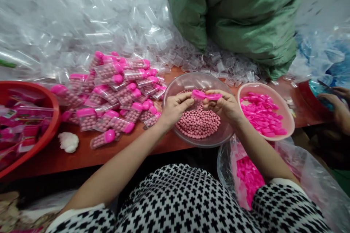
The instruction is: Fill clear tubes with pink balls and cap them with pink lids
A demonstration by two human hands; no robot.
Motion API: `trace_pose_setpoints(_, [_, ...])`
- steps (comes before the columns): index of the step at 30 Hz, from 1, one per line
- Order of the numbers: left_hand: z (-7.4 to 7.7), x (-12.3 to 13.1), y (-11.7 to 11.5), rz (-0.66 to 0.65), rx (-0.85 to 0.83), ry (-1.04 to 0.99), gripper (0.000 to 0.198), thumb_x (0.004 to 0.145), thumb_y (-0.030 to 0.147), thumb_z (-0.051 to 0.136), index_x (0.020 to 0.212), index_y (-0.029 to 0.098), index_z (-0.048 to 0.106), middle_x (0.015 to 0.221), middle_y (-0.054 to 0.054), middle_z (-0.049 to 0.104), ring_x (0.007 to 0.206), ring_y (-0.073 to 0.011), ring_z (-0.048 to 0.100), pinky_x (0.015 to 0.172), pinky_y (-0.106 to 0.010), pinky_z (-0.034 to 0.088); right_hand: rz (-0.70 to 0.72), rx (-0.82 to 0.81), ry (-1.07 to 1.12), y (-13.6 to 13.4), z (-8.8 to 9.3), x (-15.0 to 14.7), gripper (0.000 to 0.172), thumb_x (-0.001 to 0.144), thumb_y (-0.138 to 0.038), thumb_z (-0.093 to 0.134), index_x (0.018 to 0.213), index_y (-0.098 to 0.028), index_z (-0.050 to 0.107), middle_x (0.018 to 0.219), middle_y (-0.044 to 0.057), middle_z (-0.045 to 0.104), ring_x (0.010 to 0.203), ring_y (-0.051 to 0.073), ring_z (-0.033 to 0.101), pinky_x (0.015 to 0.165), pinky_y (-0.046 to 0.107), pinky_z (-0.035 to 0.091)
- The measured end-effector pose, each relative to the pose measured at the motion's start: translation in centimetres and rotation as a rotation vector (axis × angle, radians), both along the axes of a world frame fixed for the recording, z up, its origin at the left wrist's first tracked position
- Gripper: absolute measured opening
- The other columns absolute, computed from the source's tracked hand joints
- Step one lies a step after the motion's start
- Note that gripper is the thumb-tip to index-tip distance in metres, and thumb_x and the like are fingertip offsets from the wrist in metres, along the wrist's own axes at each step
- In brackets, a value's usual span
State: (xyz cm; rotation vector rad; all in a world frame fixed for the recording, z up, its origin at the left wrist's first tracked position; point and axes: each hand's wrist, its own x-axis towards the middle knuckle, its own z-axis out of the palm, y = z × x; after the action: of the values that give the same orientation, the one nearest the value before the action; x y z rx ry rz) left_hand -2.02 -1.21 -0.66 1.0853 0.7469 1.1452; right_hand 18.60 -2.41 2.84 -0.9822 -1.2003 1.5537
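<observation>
Capped tube [199, 96] gripped by left hand [175, 109] and right hand [225, 106], inside bowl [179, 84] rim.

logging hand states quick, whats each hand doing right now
left hand: shut on the tube, over the bowl
right hand: shut on the pink cap at the tube's end

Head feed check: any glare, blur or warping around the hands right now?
Head view: soft, even light, no hard shadows. Head view: glare whitens the heap of clear tubes at top left. Head view: the wide lens bows the table and smears the corners. Head view: left hand, right hand and the pink cap pinched between them look fairly sharp.
</observation>
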Motion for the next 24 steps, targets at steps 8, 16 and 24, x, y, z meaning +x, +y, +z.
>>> trace_pose_setpoints(8, [-0.9,-0.3,-0.5,0.049,0.419,0.331,0.024,0.088,0.031,0.068,0.106,0.023,0.081,0.116,-0.008,0.077,0.121,-0.0246,0.065,0.111,-0.043,0.048,0.301,-0.411,0.132,0.6,-0.3,-1.6,0.045,0.067,-0.056,0.085,0.089,-0.021,0.069,0.081,0.001,0.074,0.080,0.019,0.071,0.081,0.041,0.063])
trace_pose_setpoints(16, [-0.5,-0.2,-1.1,0.103,0.546,0.347,0.021,0.090,0.025,0.064,0.102,0.024,0.081,0.109,-0.008,0.076,0.113,-0.0230,0.068,0.101,-0.039,0.054,0.177,-0.404,0.240,-0.1,-1.6,-3.9,0.023,0.063,-0.038,0.076,0.072,-0.019,0.066,0.068,0.000,0.069,0.066,0.017,0.065,0.082,0.042,0.062])
trace_pose_setpoints(24, [-0.1,-0.5,-1.2,0.142,0.560,0.387,0.022,0.094,0.026,0.061,0.105,0.021,0.079,0.110,-0.008,0.077,0.112,-0.0228,0.069,0.104,-0.039,0.054,0.151,-0.346,0.147,-0.2,-1.0,-5.2,0.033,0.070,-0.050,0.074,0.080,-0.021,0.064,0.075,0.003,0.070,0.082,0.021,0.068,0.074,0.038,0.063])
